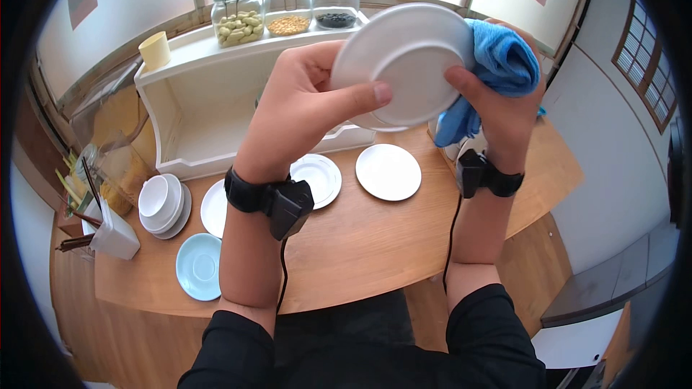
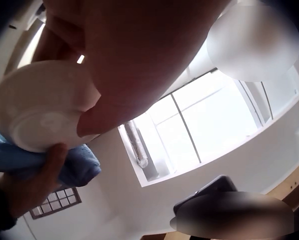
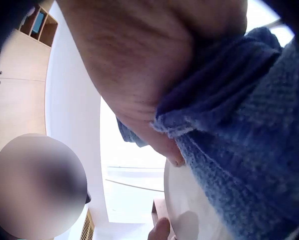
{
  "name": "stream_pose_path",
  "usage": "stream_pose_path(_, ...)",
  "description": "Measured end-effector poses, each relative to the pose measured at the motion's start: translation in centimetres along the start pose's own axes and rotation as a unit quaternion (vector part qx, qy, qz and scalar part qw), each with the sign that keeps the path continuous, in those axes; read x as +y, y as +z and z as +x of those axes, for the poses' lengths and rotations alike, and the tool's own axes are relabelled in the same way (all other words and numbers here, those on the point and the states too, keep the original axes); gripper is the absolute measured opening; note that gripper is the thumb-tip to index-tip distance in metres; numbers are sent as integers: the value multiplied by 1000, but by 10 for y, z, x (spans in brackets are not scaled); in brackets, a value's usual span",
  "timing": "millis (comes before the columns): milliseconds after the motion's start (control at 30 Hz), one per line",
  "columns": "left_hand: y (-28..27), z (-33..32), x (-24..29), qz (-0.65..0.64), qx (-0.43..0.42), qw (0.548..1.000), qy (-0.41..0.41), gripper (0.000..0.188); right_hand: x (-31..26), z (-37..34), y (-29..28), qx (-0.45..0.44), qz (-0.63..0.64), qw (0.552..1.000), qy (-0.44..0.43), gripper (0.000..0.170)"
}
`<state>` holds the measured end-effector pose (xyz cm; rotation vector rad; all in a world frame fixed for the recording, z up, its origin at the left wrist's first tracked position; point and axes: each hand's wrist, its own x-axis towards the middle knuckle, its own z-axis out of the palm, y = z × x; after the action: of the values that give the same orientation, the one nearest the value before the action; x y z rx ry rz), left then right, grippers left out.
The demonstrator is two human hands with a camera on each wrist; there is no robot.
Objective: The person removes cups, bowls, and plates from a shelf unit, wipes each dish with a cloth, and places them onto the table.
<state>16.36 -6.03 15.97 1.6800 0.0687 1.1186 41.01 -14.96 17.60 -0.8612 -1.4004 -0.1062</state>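
Observation:
A white plate [image 1: 425,82] is held up over the table, tilted so that its underside ring faces me. My left hand [image 1: 299,104] grips its left edge, thumb laid across the underside and fingers behind. On the other side my right hand [image 1: 504,111] holds a bunched blue cloth [image 1: 504,57] against the rim, with its thumb on the plate's underside. In the right wrist view the cloth [image 3: 244,130] hangs in folds beside the plate [image 3: 189,200]. The left wrist view shows both thumbs on the plate [image 2: 44,100], and the right fingers are partly hidden by cloth.
On the wooden table [image 1: 346,245] lie a white plate [image 1: 389,173], another white dish [image 1: 317,180], a light blue plate [image 1: 198,266] and stacked bowls [image 1: 162,205]. A utensil holder [image 1: 115,234] stands left. Behind is a white shelf [image 1: 202,115] bearing glass jars [image 1: 238,14] and a yellow cup [image 1: 154,51].

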Motion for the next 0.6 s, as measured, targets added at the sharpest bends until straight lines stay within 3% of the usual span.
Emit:
stream_pose_path(33, -3, 0, 1, 5, -42, 998, -37, 56, 2, 1, -3, -29, -6, 998, -52, 63)
stream_pose_path(100, -1, 1, -2, 36, -56, 998, -20, 60, 7, 7, -7, -101, -32, 980, -169, 68)
stream_pose_path(133, 2, 1, -4, 69, -76, 995, 0, 63, 8, 7, -6, -105, -32, 980, -163, 68)
stream_pose_path(200, 4, 0, -1, 58, -75, 995, -32, 69, 8, 8, -4, -85, -58, 967, -232, 69)
stream_pose_path(300, 3, 0, 0, 68, -79, 995, -6, 61, 8, 5, -2, -93, -47, 976, -193, 67)
stream_pose_path(367, 0, -4, 3, 123, -99, 986, -57, 48, 9, 6, 0, -110, -49, 975, -188, 64)
stream_pose_path(467, 4, -5, 6, 178, -71, 980, -54, 36, 9, 9, -2, -139, -41, 973, -178, 54)
stream_pose_path(567, 9, -5, 4, 200, -46, 978, -25, 33, 5, 8, -8, -137, -64, 972, -180, 46)
stream_pose_path(600, 11, -5, 6, 199, -48, 979, -23, 33, 2, 6, -5, -91, -121, 968, -202, 43)
